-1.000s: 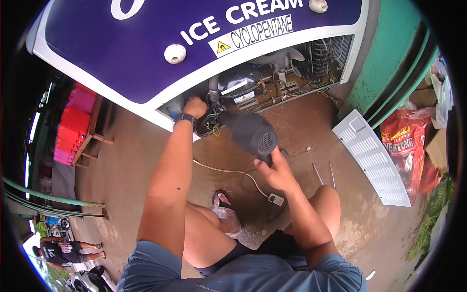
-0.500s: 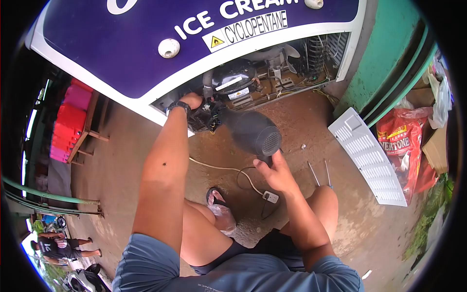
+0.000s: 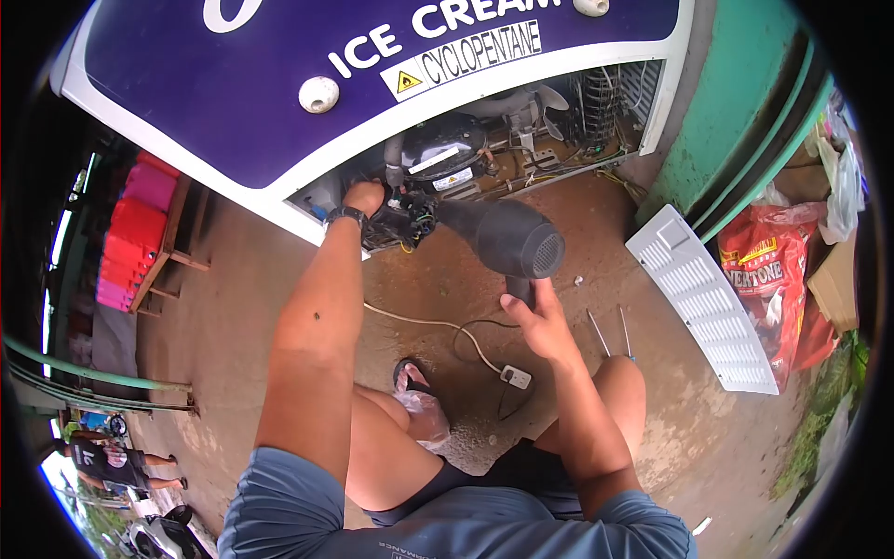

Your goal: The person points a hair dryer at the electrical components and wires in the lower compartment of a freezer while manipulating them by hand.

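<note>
My right hand (image 3: 545, 321) is wrapped round the handle of a black hair dryer (image 3: 512, 238), whose nozzle points left at a black wired part (image 3: 400, 219). My left hand (image 3: 365, 197), with a watch on the wrist, is at that part, at the left end of the freezer's open lower bay; its fingers are mostly hidden, and the part stands tilted at the bay's edge with wires showing. Just right of it, inside the bay, sits a black compressor (image 3: 442, 158) with white labels. The blue and white freezer (image 3: 233, 121) reads "ICE CREAM" and "CYCLOPENTANE".
A white extension socket (image 3: 515, 376) with its cord lies on the wet floor. Two screwdrivers (image 3: 610, 333) lie near my right knee. A white vented panel (image 3: 708, 303) leans by a red sack (image 3: 764, 270). Red crates (image 3: 135, 233) and another person (image 3: 116, 463) are at the left.
The hair dryer in my right hand has moved right, its nozzle farther from the wired part. My left hand has shifted slightly, and more of the wired part shows.
</note>
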Demonstrator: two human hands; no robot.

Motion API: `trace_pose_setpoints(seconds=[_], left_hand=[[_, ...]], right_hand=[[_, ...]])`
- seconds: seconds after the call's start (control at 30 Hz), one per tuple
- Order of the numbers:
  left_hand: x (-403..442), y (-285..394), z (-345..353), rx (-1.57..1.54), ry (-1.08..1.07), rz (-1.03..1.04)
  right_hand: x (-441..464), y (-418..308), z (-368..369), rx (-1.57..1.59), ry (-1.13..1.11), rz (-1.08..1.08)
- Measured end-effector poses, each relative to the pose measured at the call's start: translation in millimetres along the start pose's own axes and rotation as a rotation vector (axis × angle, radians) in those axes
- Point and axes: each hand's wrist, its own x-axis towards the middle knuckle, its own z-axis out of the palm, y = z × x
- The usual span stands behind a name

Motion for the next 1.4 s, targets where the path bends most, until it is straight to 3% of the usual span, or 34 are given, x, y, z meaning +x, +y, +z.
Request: trace_pose_setpoints(seconds=[0.1,0.2,0.43,0.53,0.63,0.83,0.93,1.0,1.13,1.2,1.4], left_hand=[[-57.7,48.2,-26.0,-0.028,0.03,-0.166],[-24.6,13.4,-10.0,0.089,0.095,-0.032],[-70.5,37.2,-7.3,0.023,0.368,-0.118],[-71.7,25.6,0.3,-0.153,0.388,-0.123],[-85.9,26.6,8.3,-0.541,0.407,-0.169],[-99.9,30.0,5.5,-1.111,0.316,-0.19],[-93.6,25.9,12.2,-1.273,0.213,-0.287],[-84.6,17.6,18.3,-1.387,0.16,-0.24],[-117.8,35.3,1.9,-1.447,0.139,-0.268],[-120.9,35.3,4.7,-1.425,0.146,-0.275],[-127.3,40.9,7.6,-1.402,0.195,-0.215]], right_hand=[[-1.8,-13.3,1.1,0.015,-0.006,0.03],[-1.5,-18.4,3.5,-0.052,-0.011,-0.008],[1.5,-22.2,12.1,-0.031,-0.022,0.019],[5.1,-26.0,20.4,-0.051,-0.03,0.012],[13.3,-37.0,30.7,-0.082,-0.04,-0.009],[23.3,-50.2,44.0,-0.2,-0.087,-0.041],[26.6,-58.3,47.9,-0.291,-0.087,-0.063],[25.6,-62.5,54.0,-0.326,-0.092,-0.066],[23.8,-75.1,60.9,-0.409,-0.091,-0.089],[21.1,-86.3,65.6,-0.37,-0.075,0.078],[23.5,-74.3,61.0,-0.411,-0.091,-0.032]])
